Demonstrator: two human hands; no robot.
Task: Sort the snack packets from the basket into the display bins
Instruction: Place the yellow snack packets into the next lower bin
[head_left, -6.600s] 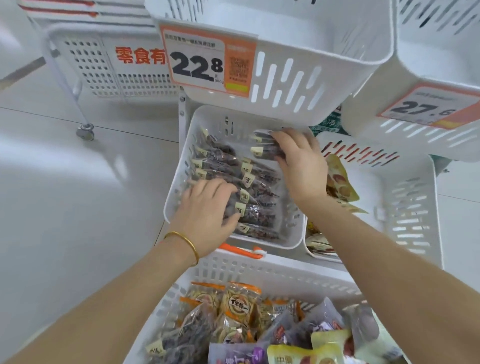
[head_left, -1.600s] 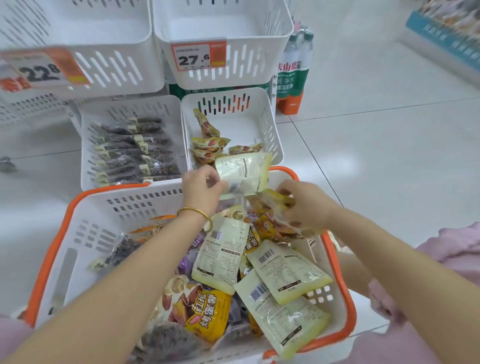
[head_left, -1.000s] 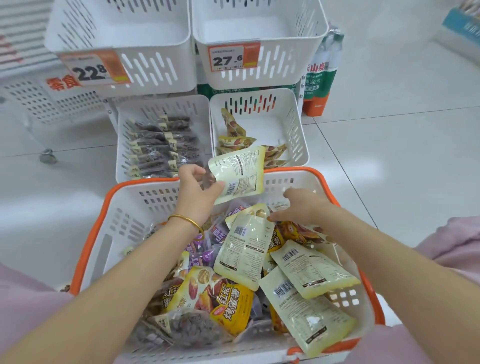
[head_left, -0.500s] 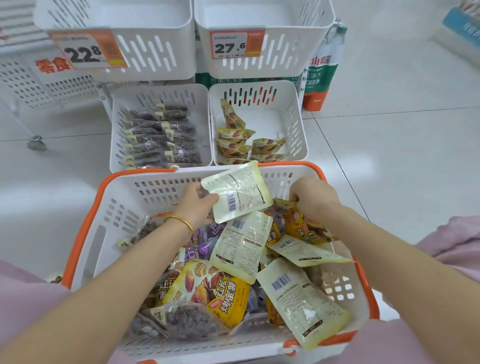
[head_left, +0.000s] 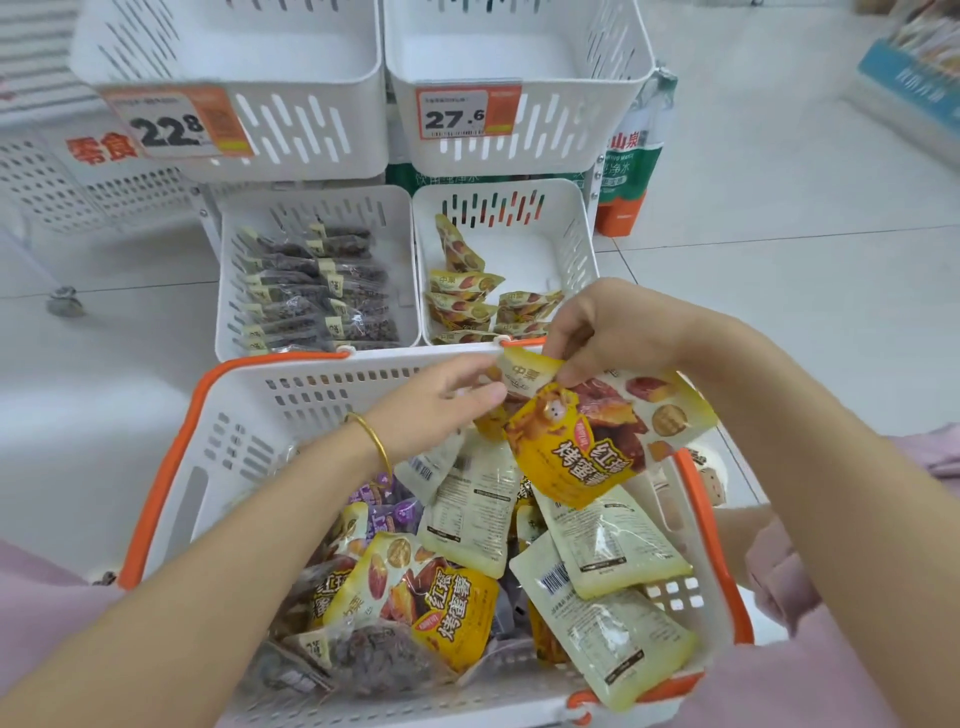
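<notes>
Packet (head_left: 574, 452), glossy yellow (bold lettering), pinched by right hand (head_left: 618, 332).

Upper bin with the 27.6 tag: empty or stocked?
Empty, as far as shows: inside the 27.6 bin only bare white floor is visible; its far end is cropped.

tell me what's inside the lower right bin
Yellow snack packets lie along the left and front of the lower right bin; its back right floor is bare. The front row is partly hidden behind the basket rim and the right hand.
</notes>
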